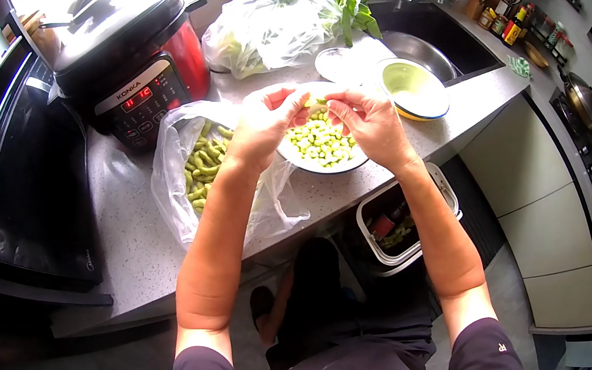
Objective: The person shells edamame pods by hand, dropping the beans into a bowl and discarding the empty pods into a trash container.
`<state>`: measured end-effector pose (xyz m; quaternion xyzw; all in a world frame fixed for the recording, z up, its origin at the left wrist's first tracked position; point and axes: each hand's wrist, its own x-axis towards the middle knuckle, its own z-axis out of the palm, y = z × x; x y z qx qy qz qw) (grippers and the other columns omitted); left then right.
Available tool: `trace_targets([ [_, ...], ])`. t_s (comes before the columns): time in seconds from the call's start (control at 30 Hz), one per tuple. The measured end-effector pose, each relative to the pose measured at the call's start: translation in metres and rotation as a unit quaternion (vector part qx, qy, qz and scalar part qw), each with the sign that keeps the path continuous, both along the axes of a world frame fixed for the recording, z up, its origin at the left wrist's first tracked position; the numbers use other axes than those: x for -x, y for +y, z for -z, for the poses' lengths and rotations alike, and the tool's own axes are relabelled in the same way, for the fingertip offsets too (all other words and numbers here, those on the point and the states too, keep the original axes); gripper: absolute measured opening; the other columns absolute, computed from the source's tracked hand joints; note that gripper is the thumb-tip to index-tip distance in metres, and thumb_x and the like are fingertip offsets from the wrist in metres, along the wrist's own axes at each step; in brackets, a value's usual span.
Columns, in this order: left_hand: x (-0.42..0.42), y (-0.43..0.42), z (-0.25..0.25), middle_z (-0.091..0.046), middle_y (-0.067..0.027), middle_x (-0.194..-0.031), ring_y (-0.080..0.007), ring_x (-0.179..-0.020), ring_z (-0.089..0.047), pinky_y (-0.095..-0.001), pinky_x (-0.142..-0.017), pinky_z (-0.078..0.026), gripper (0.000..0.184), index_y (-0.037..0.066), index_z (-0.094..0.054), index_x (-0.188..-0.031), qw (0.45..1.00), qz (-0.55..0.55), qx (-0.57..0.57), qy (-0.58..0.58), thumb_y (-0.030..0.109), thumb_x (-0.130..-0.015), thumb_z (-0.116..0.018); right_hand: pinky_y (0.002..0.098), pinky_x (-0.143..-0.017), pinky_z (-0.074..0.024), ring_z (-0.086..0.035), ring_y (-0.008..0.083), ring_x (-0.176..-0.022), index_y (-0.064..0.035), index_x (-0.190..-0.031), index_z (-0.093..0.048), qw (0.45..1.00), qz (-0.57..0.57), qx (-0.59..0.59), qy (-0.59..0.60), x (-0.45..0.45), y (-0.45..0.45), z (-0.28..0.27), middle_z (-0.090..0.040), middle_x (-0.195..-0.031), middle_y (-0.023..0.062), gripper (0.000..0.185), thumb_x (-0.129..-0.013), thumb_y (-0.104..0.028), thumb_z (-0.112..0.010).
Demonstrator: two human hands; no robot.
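Both hands meet above a white bowl [300, 161] of shelled green beans [324, 140]. Between their fingertips is a green bean pod [316, 102], partly hidden by the fingers. My left hand [267, 121] pinches the pod's left end, thumb and fingers pressed together. From the other side, my right hand [369, 115] is closed on the right end. Under my left forearm lies an open clear plastic bag [171, 154] with many whole bean pods [207, 164] in it.
A red and black electric cooker [140, 78] stands behind the bag, beside a black oven [32, 180]. A bag of leafy greens [278, 21] lies near the sink [471, 41]. An enamel bowl [412, 85] sits right of my hands. Below the counter edge is an open bin [376, 250].
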<state>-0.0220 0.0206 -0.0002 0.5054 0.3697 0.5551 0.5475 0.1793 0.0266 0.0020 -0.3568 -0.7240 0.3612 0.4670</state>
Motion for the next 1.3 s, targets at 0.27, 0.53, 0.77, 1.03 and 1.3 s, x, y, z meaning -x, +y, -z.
trace_targets([
  [0.27, 0.001, 0.000, -0.001, -0.070, 0.0005, -0.088, -0.0063, -0.075, -0.060, -0.0236, -0.071, -0.050, 0.020, -0.001, -0.072, -0.106, 0.995, 0.014, -0.030, 0.099, 0.017, -0.098, -0.069, 0.0349, -0.071, -0.0534, -0.068, 0.0288, -0.077, -0.0106, -0.114, -0.071, 0.954, -0.002, -0.268, -0.134, -0.010, 0.007, -0.018, -0.072, -0.095, 0.0126, 0.023, -0.091, -0.005, -0.068],
  [0.53, -0.002, 0.001, 0.001, -0.068, 0.0014, -0.084, -0.0055, -0.073, -0.058, -0.0233, -0.069, -0.049, 0.019, 0.000, -0.072, -0.104, 0.990, 0.001, -0.046, 0.130, 0.018, -0.099, -0.069, 0.0325, -0.075, -0.0555, -0.070, 0.0189, -0.084, -0.0048, -0.116, -0.070, 0.981, -0.026, -0.111, -0.159, -0.017, 0.004, -0.023, -0.074, -0.096, 0.0117, 0.023, -0.093, -0.006, -0.068],
  [0.77, -0.002, -0.005, -0.008, -0.066, 0.0022, -0.082, -0.0050, -0.072, -0.057, -0.0226, -0.068, -0.047, 0.022, 0.000, -0.071, -0.103, 0.993, 0.040, -0.038, 0.107, 0.021, -0.098, -0.070, 0.0256, -0.076, -0.0552, -0.069, 0.0097, -0.092, 0.0032, -0.121, -0.068, 0.985, -0.096, 0.137, -0.046, -0.015, -0.001, -0.007, -0.074, -0.101, 0.0084, 0.030, -0.101, -0.019, -0.064],
  [1.03, -0.002, -0.005, -0.009, -0.066, 0.0021, -0.082, -0.0044, -0.070, -0.055, -0.0225, -0.066, -0.046, 0.023, -0.001, -0.071, -0.102, 0.987, 0.058, -0.072, 0.132, 0.021, -0.099, -0.069, 0.0225, -0.077, -0.0525, -0.066, 0.0073, -0.090, 0.0045, -0.120, -0.068, 0.966, -0.070, 0.244, -0.044, -0.018, -0.007, -0.020, -0.072, -0.101, 0.0047, 0.031, -0.100, -0.019, -0.067],
  [1.3, -0.005, -0.007, -0.012, -0.060, 0.0032, -0.075, -0.0055, -0.066, -0.053, -0.0227, -0.063, -0.046, 0.027, 0.000, -0.070, -0.104, 0.996, -0.008, -0.051, 0.078, 0.026, -0.102, -0.065, 0.0249, -0.081, -0.0555, -0.067, 0.0111, -0.090, 0.0068, -0.118, -0.067, 0.973, -0.087, 0.212, 0.029, -0.019, -0.005, -0.019, -0.072, -0.107, 0.0106, 0.027, -0.097, -0.011, -0.069],
])
